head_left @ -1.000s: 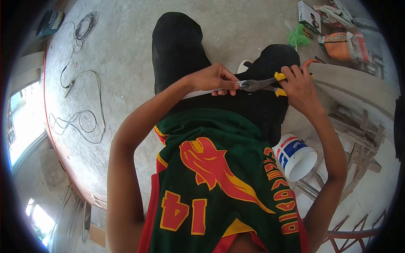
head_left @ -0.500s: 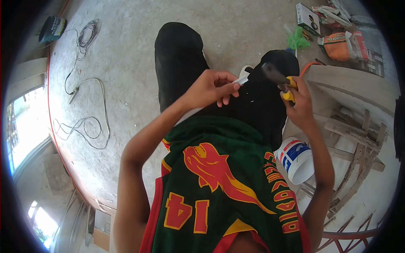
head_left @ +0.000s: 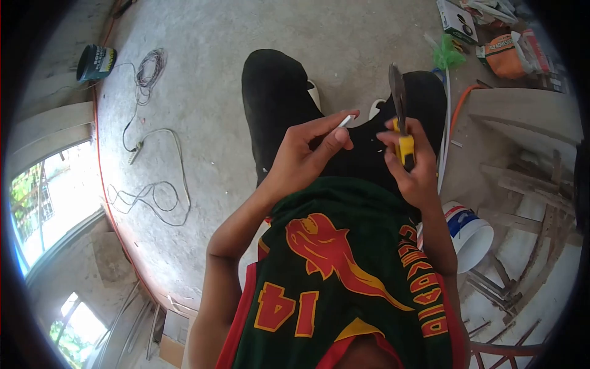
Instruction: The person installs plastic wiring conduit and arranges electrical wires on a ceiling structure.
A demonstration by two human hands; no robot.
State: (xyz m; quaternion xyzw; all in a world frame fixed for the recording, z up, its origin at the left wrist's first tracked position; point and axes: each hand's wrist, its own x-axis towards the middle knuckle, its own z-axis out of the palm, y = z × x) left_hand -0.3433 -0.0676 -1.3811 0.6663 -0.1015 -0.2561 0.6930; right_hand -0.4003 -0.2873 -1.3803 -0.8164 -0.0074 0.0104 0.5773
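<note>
My left hand (head_left: 310, 150) is closed above my lap, pinching a short white plastic strip (head_left: 347, 121) between thumb and fingers. Only the strip's end pokes out past the fingertips. To its right, my right hand (head_left: 416, 163) is wrapped around the yellow-and-black handles of a pair of snips (head_left: 398, 92). Their dark metal jaws point up and away from me, over my right knee. The snips and the strip are apart. Small white bits lie on my black trousers (head_left: 270, 104) between the hands.
A white bucket (head_left: 472, 243) lies tilted at my right, near wooden scraps (head_left: 522, 184). An orange tile adhesive bag (head_left: 507, 55), a box (head_left: 458, 21) and green plastic (head_left: 447, 54) sit far right. Coiled cable (head_left: 149, 71) and a dark tub (head_left: 96, 63) are on the left.
My right hand has come left and lower, nearer my left hand, and the snips have swung from slanting left to nearly upright. The strip in my left hand has turned. The view has shifted.
</note>
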